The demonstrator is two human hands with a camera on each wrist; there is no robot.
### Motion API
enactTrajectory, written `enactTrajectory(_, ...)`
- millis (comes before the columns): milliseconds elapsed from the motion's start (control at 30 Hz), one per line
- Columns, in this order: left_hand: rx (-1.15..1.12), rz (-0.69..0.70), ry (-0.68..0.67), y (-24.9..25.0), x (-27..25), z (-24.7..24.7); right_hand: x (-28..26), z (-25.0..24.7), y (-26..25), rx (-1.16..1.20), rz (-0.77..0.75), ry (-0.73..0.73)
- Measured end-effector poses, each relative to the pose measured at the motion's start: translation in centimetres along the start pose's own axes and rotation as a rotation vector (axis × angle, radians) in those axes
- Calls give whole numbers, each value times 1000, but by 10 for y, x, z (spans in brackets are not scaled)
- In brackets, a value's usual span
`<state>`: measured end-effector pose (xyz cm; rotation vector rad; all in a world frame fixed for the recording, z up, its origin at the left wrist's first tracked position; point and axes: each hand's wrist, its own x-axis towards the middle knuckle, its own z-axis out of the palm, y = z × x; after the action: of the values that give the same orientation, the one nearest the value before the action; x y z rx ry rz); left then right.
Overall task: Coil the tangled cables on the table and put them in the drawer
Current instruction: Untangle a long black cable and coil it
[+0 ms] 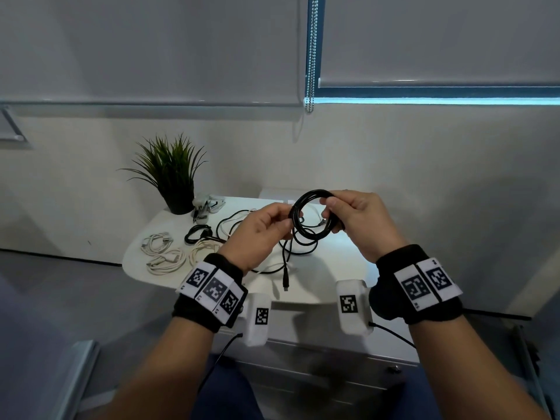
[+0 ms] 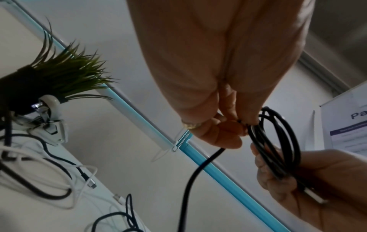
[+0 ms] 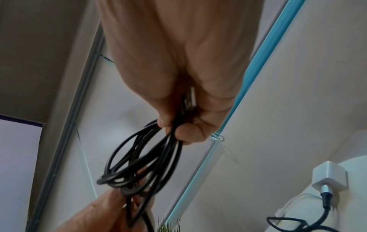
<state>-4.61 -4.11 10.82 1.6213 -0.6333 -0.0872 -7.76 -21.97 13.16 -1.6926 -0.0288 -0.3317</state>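
Above the white bench, the right hand grips a thin black cable's round coil while the left hand pinches its dangling tail.

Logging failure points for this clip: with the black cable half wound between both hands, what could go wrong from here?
The loops of the black cable look uneven, and the right hand pinches only one side, so they could spring apart. Its loose tail, fed by the left hand, hangs over the other cables on the table and may snag them.
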Motion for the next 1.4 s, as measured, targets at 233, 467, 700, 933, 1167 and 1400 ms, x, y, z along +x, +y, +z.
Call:
enactTrajectory(233,270,-81,-30,-14,-9,-5,0,-7,-4,138,8,80)
enactTrajectory(467,193,-143,305,-17,-3,-7,-1,-7,10,190,65,31)
enactTrajectory(700,-483,-189,455,0,1,5,-10,7,17,69,122,-49)
enactTrajectory(933,-502,-290,167,2,-3,18,-6,5,19,1,102,77)
enactTrajectory(1167,-338,-362,52,9,-4,30,-7,10,16,18,87,73)
enactTrajectory(1400,-335,-375,70,6,-3,28,-6,8,20,41,101,98)
